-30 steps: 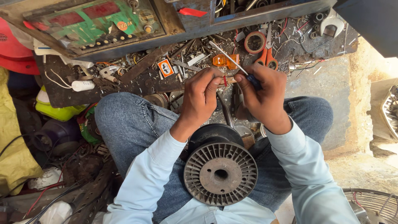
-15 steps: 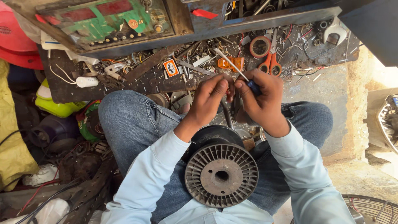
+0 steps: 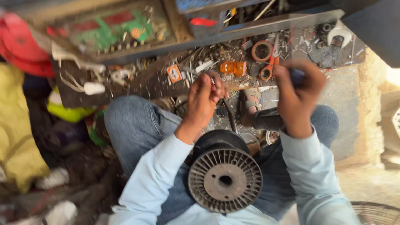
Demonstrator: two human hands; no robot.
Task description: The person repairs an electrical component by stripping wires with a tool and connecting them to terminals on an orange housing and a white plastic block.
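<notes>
Head view looks straight down on a person sitting in blue jeans and a pale blue long-sleeved top, with a grey ribbed spool (image 3: pixel 225 180) resting in the lap between the thighs, its flat flange facing up. Above it the left hand (image 3: pixel 203 102) is curled, fingertips pressed together near something small and reddish that is too blurred to make out. The right hand (image 3: pixel 296 96) is raised a little apart from the left and is closed around a dark blue handle (image 3: pixel 297 77); motion blur hides what tool it belongs to. Beyond the hands lies a dark work board (image 3: pixel 137 85) littered with scraps of wire and small parts, among them orange-handled scissors (image 3: pixel 268 68), a roll of brown tape (image 3: pixel 262 51) and a small orange block (image 3: pixel 233 68). A green circuit board (image 3: pixel 110 33) sits in a tray further back, and a yellow cloth (image 3: pixel 16 133) lies at the person's left.
</notes>
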